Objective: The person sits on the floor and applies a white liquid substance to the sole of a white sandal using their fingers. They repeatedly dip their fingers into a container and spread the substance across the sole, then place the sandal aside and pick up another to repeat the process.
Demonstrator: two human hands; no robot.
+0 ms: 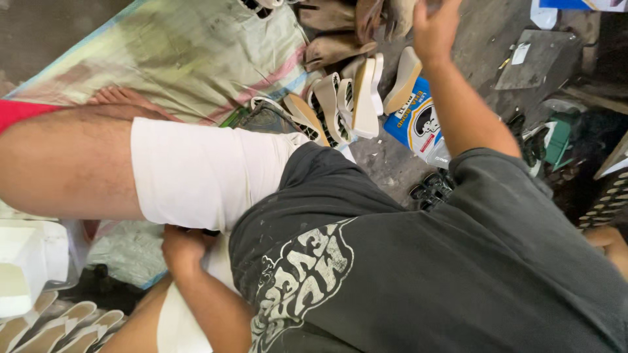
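Note:
My right hand (435,26) reaches out at the top of the view, fingers spread, over a heap of brown and tan shoe soles (333,46); nothing shows in its grasp. Just below stand several cream wedge soles (356,98) on edge. My left hand (183,247) is low at the left, curled against the hem of my white shorts (196,170) under my thigh. Its fingertips are hidden, so a grip cannot be judged. My dark grey printed shirt (405,274) fills the lower right.
A faded woven mat (183,52) covers the ground at upper left, with a bare foot (124,98) on it. A blue-and-white box (418,124) lies by the wedges. White foam block (26,261) and a row of tan soles (52,327) sit at lower left. Grey board (536,59) at upper right.

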